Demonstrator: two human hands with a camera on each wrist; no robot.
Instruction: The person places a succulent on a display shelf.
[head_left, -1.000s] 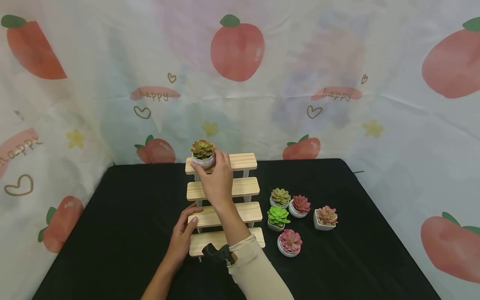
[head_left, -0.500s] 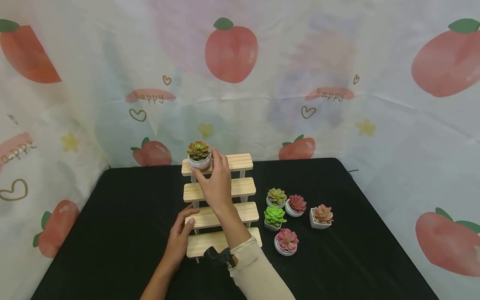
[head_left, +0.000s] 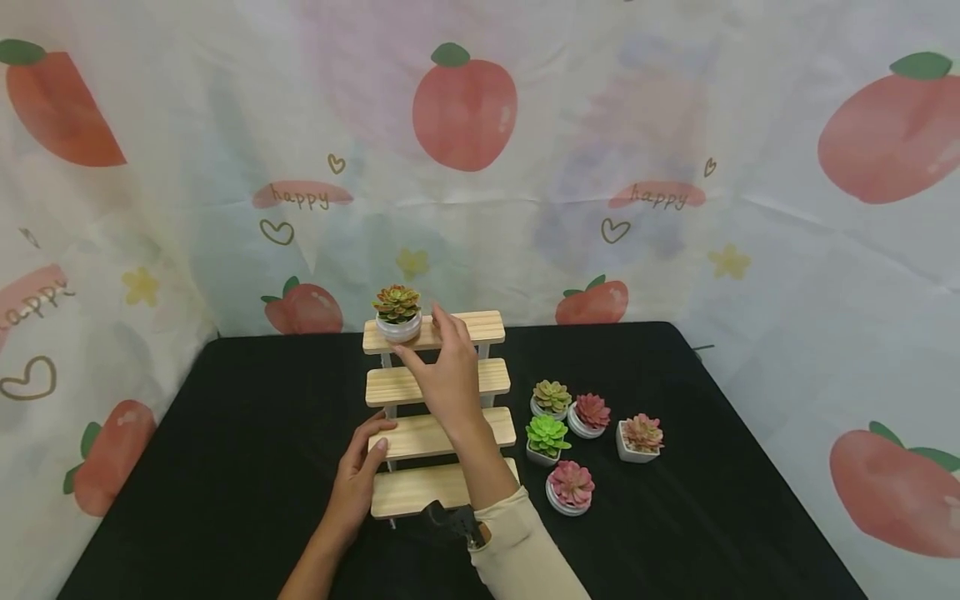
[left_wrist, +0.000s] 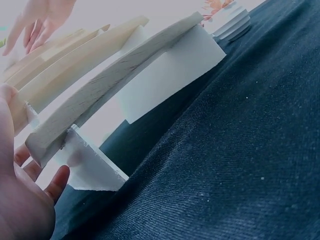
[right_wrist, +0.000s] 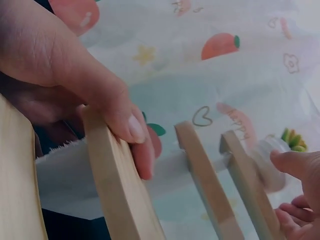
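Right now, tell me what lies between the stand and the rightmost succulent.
In the head view: green succulent, olive succulent, red succulent and pink succulent, on black cloth.

Right hand [head_left: 450,377] beside top-tier succulent [head_left: 398,313]

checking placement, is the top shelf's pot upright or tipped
Upright: the white pot sits on the top shelf, its succulent facing up.

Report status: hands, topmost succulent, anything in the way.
Left hand grips wooden stand. Right hand spread beside potted succulent, which stands on top shelf. No obstruction seen.
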